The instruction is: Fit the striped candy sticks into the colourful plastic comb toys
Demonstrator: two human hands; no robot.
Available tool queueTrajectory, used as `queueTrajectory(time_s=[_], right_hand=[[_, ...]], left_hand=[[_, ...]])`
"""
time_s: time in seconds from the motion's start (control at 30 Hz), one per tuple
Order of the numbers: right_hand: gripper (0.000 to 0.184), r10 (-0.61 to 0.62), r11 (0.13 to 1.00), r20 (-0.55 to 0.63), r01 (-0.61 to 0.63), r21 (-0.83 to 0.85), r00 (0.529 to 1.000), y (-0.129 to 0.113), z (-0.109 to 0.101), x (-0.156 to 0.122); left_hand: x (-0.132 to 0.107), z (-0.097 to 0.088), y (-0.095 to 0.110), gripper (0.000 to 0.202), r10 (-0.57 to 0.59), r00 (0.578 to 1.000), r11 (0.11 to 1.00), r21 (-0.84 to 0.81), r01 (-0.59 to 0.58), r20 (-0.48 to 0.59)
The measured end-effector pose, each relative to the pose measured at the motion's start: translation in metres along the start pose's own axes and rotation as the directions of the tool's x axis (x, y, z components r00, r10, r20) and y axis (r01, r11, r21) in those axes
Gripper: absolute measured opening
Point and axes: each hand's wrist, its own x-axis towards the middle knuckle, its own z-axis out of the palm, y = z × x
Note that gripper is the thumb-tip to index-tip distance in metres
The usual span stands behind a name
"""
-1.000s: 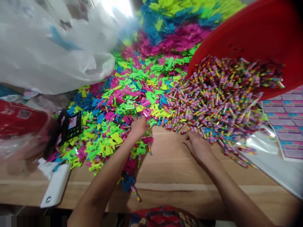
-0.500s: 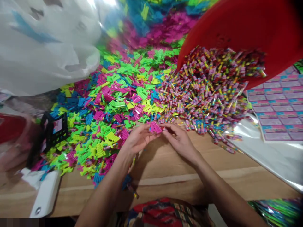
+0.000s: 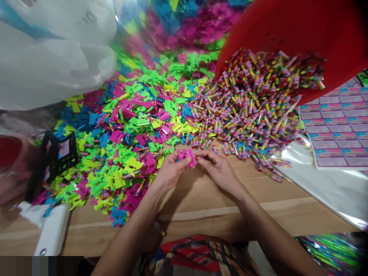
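Two hands above the wooden table: left hand grips a magenta plastic piece, right hand pinches a striped tube beside it (a plastic-piece heap and tube heap remain loose).

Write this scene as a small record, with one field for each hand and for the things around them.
left hand: holds a pink ridged plastic piece
right hand: holds a small striped stick at that piece's end
left of hands: heap of coloured ridged plastic pieces
right of hands: heap of striped sticks
above heap: red basin, tilted
surface: wooden table
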Motion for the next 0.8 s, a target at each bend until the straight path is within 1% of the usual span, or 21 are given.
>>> queueTrajectory(time_s=[0.1,0.23,0.33,0.43,0.57,0.67,0.8], right_hand=[[0.022,0.014,0.998,0.022,-0.016,0.056,1.0,-0.001,-0.001,0.0],[0.026,0.034,0.996,0.059,-0.038,0.08,0.998,-0.002,-0.004,0.0],[0.026,0.055,0.989,0.101,-0.068,0.134,0.993,-0.002,-0.007,0.0],[0.027,0.061,0.972,0.129,-0.088,0.217,0.99,-0.004,-0.009,0.001],[0.035,0.067,0.948,0.171,-0.116,0.297,0.983,-0.007,-0.011,0.001],[0.037,0.048,0.954,0.197,-0.103,0.281,0.979,-0.006,-0.013,0.001],[0.032,0.007,0.981,0.121,-0.03,0.194,0.993,0.002,-0.014,-0.003]], left_hand=[[-0.003,0.001,0.003,0.039,0.0,1.0,1.0,0.018,0.0,-0.004],[-0.006,0.004,0.006,0.039,-0.043,0.999,0.998,0.035,0.042,0.017],[-0.008,0.006,0.008,0.038,-0.066,0.997,0.998,0.026,0.065,0.038],[-0.009,0.007,0.009,0.036,-0.099,0.993,0.995,0.023,0.098,0.067],[-0.009,0.006,0.007,0.037,-0.139,0.982,0.99,0.025,0.137,0.128],[-0.01,0.004,0.005,0.036,-0.165,0.975,0.986,0.047,0.159,0.146],[-0.013,0.005,0.004,0.036,-0.102,0.992,0.991,0.096,0.095,0.078]])
